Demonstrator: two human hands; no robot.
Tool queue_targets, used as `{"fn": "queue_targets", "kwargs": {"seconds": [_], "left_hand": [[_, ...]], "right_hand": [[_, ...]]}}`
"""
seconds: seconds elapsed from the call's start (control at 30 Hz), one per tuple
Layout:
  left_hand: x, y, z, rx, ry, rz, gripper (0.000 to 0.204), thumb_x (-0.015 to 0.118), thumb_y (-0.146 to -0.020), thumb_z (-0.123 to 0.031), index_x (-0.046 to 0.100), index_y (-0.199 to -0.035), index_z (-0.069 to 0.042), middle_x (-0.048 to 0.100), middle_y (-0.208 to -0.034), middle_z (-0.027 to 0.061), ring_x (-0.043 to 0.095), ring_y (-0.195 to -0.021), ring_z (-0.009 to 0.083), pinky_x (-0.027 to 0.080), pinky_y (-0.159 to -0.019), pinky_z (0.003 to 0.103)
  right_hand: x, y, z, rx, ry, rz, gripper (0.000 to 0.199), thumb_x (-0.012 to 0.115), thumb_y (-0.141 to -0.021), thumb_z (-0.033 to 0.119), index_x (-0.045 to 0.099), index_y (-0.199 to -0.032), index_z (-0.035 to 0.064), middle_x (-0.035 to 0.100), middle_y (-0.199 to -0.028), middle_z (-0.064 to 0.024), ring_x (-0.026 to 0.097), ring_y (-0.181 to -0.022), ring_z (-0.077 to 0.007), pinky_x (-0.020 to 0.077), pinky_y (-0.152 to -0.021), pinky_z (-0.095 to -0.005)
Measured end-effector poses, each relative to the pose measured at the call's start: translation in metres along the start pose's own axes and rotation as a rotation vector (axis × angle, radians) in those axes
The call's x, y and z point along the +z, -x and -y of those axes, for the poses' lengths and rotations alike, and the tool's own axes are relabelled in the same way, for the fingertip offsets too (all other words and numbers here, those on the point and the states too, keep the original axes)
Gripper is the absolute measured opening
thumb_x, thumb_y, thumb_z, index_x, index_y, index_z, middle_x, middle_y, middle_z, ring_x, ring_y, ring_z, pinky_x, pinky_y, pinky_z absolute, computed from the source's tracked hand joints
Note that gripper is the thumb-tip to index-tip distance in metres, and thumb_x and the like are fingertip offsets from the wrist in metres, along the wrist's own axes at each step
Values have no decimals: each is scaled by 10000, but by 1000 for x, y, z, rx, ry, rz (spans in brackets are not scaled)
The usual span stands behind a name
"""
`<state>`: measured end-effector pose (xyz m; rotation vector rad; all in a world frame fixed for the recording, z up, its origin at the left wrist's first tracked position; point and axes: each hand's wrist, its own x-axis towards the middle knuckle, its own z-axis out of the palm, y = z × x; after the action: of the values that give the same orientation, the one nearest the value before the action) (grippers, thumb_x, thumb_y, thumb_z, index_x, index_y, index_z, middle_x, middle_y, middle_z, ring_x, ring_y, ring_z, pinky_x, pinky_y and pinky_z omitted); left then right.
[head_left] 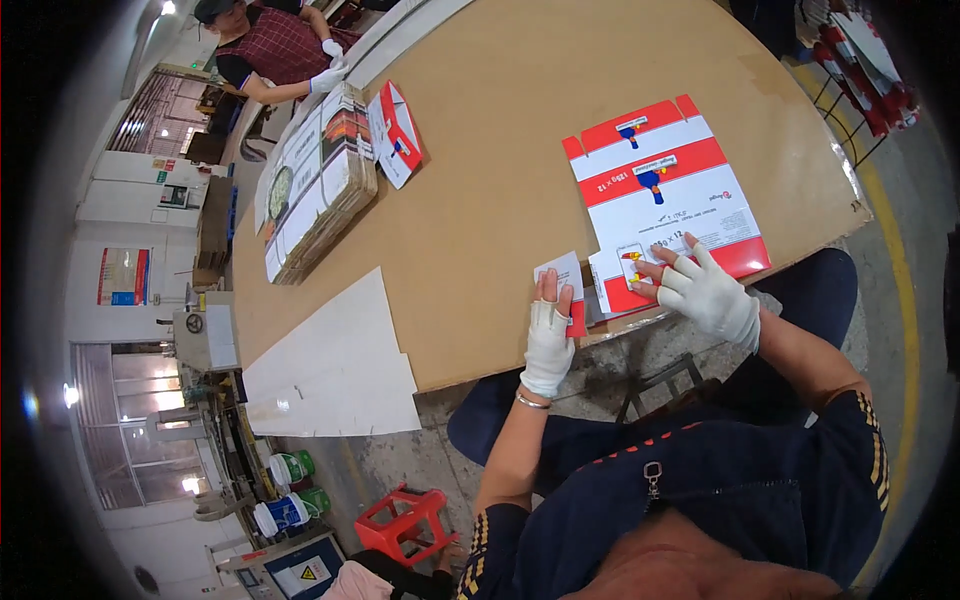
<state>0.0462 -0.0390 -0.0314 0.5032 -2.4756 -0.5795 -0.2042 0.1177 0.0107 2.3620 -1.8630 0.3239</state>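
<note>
A flattened red and white printed carton (668, 190) lies on the brown table near its front edge. My right hand (708, 298), in a white glove with bare fingertips, rests palm down on the carton's near part, fingers spread. To its left, my left hand (549, 345), gloved the same way, lies with stretched fingers over a small red and white cardboard flap (568, 278). A narrow dark gap shows between this flap and the carton; whether they are joined I cannot tell. Neither hand grips anything.
A strapped stack of printed cardboard (325, 180) stands at the far left, with a folded red and white carton (396, 135) beside it. A white sheet (335, 365) overhangs the table's left edge. Across the table is a gloved co-worker (285, 55). A red stool (405, 525) stands below.
</note>
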Motion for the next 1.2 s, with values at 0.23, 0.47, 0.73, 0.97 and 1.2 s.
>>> {"fn": "queue_targets", "kwargs": {"seconds": [0.23, 0.47, 0.73, 0.97, 1.2], "left_hand": [[-5, -5, -22, 14, -131, 216, 699, 652, -823, -239, 372, -1464, -246, 164, -1563, 230, 162, -1427, 461, 143, -1112, 625], [9, -10, -28, -115, -367, 259, 712, 599, -829, -536, 387, -1461, -286, 170, -1567, 206, 172, -1422, 452, 135, -1056, 704], [11, -15, -41, -167, -498, 332, 694, 627, -825, -494, 401, -1451, -299, 194, -1561, 195, 175, -1434, 413, 145, -1039, 721], [11, -24, -53, -242, -496, 387, 673, 607, -854, -487, 397, -1456, -272, 191, -1558, 210, 150, -1445, 401, 132, -1014, 751], [1, -29, -58, -234, -552, 370, 672, 602, -862, -469, 392, -1460, -245, 188, -1557, 207, 178, -1428, 417, 188, -1013, 730]], "right_hand": [[-5, 1, 0, -2, 12, 62, 542, 520, -879, 203, 407, -1408, 201, 396, -1486, -47, 400, -1353, -252, 303, -1052, -619], [6, 4, 1, -51, 59, 113, 549, 518, -888, 225, 385, -1421, 214, 368, -1497, -40, 346, -1386, -253, 277, -1052, -662], [15, 8, 2, -56, 73, 94, 510, 501, -899, 238, 419, -1401, 205, 394, -1481, -31, 346, -1385, -258, 280, -1048, -673], [11, 10, -4, -68, 0, 116, 495, 554, -862, 233, 482, -1349, 184, 419, -1463, -34, 328, -1397, -260, 241, -1077, -671], [-6, 6, -3, -27, -172, 104, 550, 667, -754, 255, 548, -1280, 145, 463, -1426, -42, 330, -1395, -259, 182, -1105, -663]]}}
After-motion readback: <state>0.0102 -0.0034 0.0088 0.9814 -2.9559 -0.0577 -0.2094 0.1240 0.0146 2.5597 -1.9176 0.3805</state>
